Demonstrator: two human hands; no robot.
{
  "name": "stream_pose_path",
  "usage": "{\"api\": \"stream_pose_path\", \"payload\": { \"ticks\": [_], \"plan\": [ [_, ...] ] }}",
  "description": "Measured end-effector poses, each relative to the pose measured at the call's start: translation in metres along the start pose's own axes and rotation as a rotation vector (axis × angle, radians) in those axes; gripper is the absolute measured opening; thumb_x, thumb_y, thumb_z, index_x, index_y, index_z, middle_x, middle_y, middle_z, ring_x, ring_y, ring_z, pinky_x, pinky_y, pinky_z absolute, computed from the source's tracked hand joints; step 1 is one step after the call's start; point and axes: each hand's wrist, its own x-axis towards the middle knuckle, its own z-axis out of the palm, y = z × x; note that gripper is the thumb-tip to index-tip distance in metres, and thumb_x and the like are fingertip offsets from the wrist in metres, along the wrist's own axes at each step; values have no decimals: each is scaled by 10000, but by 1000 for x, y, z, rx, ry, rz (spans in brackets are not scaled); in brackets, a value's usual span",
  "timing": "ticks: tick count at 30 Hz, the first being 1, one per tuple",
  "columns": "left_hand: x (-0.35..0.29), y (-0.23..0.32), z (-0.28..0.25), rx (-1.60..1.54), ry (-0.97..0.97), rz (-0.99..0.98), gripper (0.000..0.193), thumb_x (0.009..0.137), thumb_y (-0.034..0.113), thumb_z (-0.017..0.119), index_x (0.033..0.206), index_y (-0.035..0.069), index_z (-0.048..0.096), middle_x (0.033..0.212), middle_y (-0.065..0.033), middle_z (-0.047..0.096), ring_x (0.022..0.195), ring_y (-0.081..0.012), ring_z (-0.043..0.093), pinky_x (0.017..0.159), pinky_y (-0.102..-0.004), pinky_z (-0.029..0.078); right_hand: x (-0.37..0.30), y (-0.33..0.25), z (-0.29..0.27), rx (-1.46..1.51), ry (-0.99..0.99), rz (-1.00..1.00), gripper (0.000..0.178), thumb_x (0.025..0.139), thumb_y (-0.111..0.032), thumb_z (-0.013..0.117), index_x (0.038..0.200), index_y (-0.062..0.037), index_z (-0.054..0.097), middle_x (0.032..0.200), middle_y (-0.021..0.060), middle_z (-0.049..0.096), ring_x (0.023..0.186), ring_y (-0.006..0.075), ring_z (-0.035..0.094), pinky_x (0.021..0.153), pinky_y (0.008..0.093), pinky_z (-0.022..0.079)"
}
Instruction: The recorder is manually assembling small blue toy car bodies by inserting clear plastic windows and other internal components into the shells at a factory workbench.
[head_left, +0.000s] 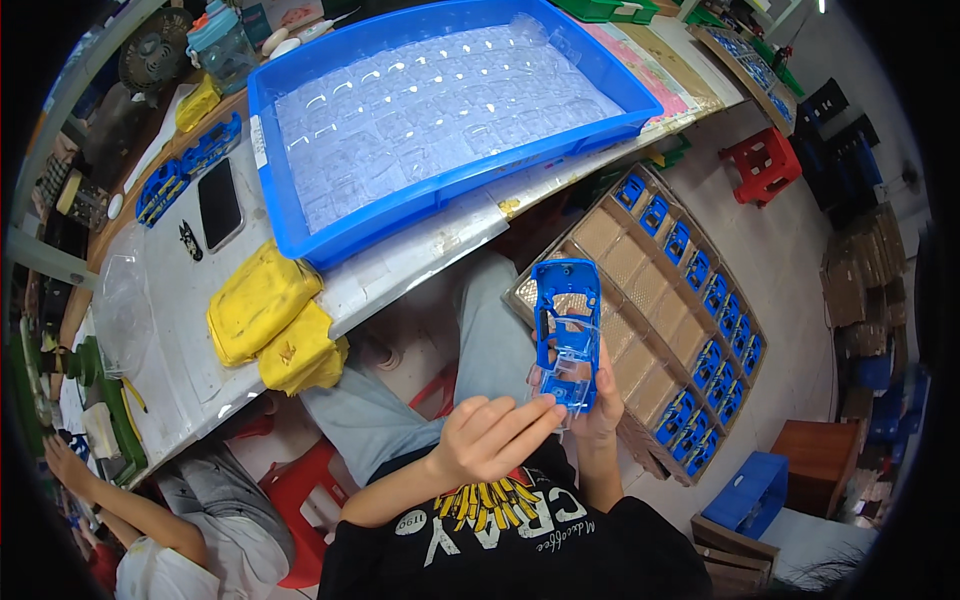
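A blue toy car body (567,285) is held upright over my lap, its open inner side facing up. My right hand (603,398) grips its near end and right side from beneath. A clear plastic window piece (574,338) lies across the middle of the car body and extends toward its near end. My left hand (497,435) is at the near left corner, its fingertips pinched on the clear plastic there. The fingers partly hide the contact.
A blue tray (284,215) of clear plastic pieces stands on the table. Yellow cloth bundles (262,300) sit by the table edge, near a phone (221,205). At right, a divided carton (645,335) holds several blue car bodies. Another person's arm (120,505) is at lower left.
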Motion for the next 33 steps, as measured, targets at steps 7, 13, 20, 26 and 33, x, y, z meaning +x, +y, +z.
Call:
{"api": "stream_pose_path", "payload": {
  "ticks": [7,13,20,26,33],
  "plan": [
    [-5,-5,-3,60,-36,44,227,627,112,611,851,111,651,866,36,613,640,-96,425,567,-214,307,3,8,-2,83,7,-15,624,774,-364,493,1213,-48,182,1079,187,445,817,269,562,676,371,492],
    [-3,-15,7,64,-67,68,218,668,152,596,874,112,652,869,32,616,658,-89,421,566,-217,291,6,20,5,-83,87,-37,596,827,-476,374,1230,-62,231,1057,248,436,739,281,553,560,324,495],
    [-10,-16,10,168,-70,181,218,688,143,592,898,127,652,888,32,618,625,-76,432,549,-210,260,8,19,6,-104,52,-54,620,816,-469,387,1227,-39,211,1057,254,428,741,276,555,525,314,498],
    [-31,-23,3,346,35,300,206,752,168,540,927,121,638,918,22,612,617,-72,439,579,-212,268,8,23,5,-195,102,-75,631,802,-470,411,1228,-48,213,1068,203,438,767,261,554,564,331,503],
    [-25,-20,9,104,1,178,226,741,165,558,947,120,638,918,24,616,612,-72,429,557,-215,253,9,22,7,-181,29,-46,637,792,-480,433,1219,-55,228,1012,251,455,705,267,565,555,309,492]
  ]
}}
